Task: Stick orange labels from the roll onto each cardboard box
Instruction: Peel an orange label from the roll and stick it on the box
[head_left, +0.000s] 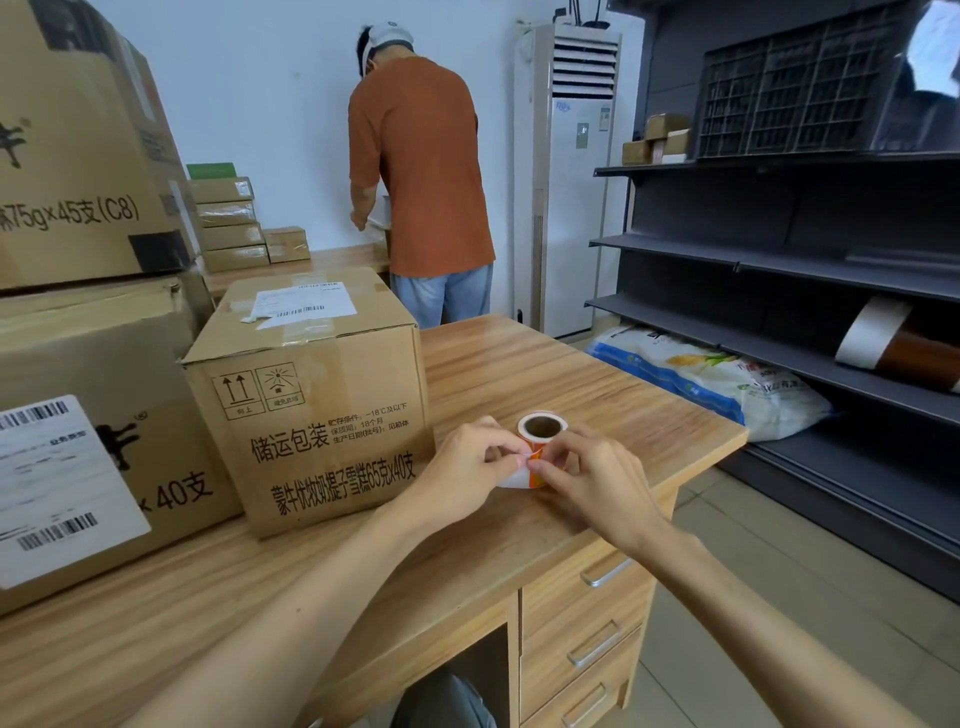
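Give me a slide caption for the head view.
Left hand and right hand pinch an orange label at the label roll on a wooden desk, beside a cardboard box.

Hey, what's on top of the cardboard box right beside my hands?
A white shipping label with a barcode lies on the cardboard box, over clear tape. Nothing orange shows on its top or front; its far sides are hidden.

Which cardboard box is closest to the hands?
The smaller box with two arrows printed on its front, right beside the left hand. The bigger stacked boxes sit farther left.
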